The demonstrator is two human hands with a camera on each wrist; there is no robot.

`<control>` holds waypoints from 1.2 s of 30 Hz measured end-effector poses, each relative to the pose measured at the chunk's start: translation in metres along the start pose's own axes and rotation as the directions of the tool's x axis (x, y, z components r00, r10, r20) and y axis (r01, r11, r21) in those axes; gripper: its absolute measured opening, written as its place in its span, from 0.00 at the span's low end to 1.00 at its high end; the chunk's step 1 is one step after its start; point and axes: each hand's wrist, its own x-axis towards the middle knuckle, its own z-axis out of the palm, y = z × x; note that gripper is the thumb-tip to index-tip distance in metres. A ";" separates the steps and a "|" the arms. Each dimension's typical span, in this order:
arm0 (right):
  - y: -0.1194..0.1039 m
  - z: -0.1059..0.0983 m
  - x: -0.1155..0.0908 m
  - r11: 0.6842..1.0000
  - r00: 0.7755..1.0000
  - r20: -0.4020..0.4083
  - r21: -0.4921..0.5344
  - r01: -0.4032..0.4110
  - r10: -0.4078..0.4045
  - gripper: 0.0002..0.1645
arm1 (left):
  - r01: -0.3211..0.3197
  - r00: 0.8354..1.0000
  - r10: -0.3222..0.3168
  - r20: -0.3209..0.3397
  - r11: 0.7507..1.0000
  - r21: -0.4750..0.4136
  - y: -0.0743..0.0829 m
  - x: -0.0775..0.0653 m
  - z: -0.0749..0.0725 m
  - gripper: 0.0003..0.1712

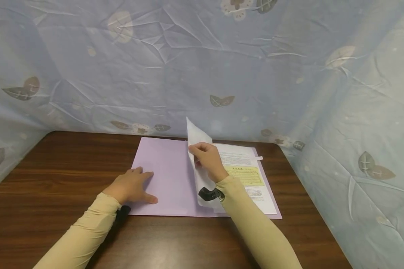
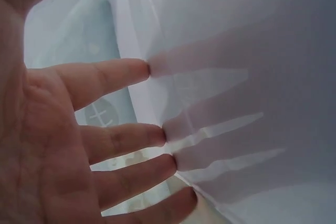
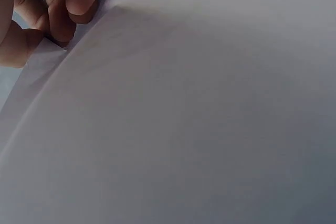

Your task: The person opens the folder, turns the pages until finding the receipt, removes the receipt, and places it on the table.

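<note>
A light purple folder (image 1: pixel 168 164) lies spread open on the dark wooden table. My left hand (image 1: pixel 131 186) rests on the left edge of its left cover, fingers spread; in the left wrist view those fingertips (image 2: pixel 186 203) touch the pale surface. With thumb and fingers, my right hand (image 1: pixel 208 158) pinches the edge of a white sheet (image 1: pixel 198 134), which stands raised near the fold. The right wrist view shows the pinched paper (image 3: pixel 173 119) filling most of the picture. Printed pages (image 1: pixel 235 151) lie on the folder's right side, partly hidden by the right forearm.
A yellow printed block (image 1: pixel 245 175) shows on the pages, and a small white tab (image 1: pixel 259 158) sticks out past the folder's right edge. The wooden table (image 1: pixel 70 168) runs back to a hanging patterned cloth (image 1: pixel 188 74), which also encloses the sides.
</note>
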 end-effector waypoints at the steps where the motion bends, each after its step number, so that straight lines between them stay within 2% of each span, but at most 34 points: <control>1: 0.002 0.003 0.001 1.000 1.000 0.007 -0.005 -0.001 0.001 0.10 | -0.003 1.000 0.003 -0.006 1.000 0.002 0.000 0.000 -0.001 0.57; 3: 0.005 0.010 0.002 1.000 1.000 0.023 -0.027 -0.002 0.003 0.11 | -0.016 0.999 0.017 -0.036 1.000 0.009 -0.001 0.001 -0.002 0.54; 6: 0.008 0.019 0.003 0.997 1.000 0.029 -0.075 -0.006 0.009 0.13 | -0.036 0.993 0.035 -0.115 0.999 -0.011 -0.004 0.004 -0.004 0.48; 11: 0.011 0.033 0.005 0.982 0.999 0.020 -0.187 -0.036 0.041 0.14 | -0.070 0.962 0.026 -0.270 0.986 -0.154 -0.002 0.009 -0.009 0.35; 14: 0.012 0.042 0.004 0.966 0.999 0.022 -0.256 -0.038 0.045 0.13 | -0.083 0.947 -0.002 -0.320 0.964 -0.251 0.003 0.011 -0.011 0.25; 17: 0.016 0.049 0.004 0.948 0.999 0.031 -0.319 -0.018 0.030 0.12 | -0.093 0.947 -0.018 -0.321 0.941 -0.325 0.008 0.013 -0.009 0.21; 22: 0.024 0.057 0.002 0.917 0.998 0.056 -0.398 0.024 -0.002 0.11 | -0.106 0.957 -0.009 -0.289 0.919 -0.381 0.015 0.017 0.001 0.22; 29: 0.029 0.062 -0.001 0.885 0.997 0.080 -0.463 0.059 -0.024 0.10 | -0.049 0.964 -0.061 -0.257 0.916 -0.399 0.021 0.018 0.009 0.18; 36: 0.035 0.068 -0.001 0.793 0.990 0.038 -0.595 0.129 -0.133 0.07 | -0.024 0.977 -0.062 -0.204 0.919 -0.393 0.021 0.022 0.013 0.10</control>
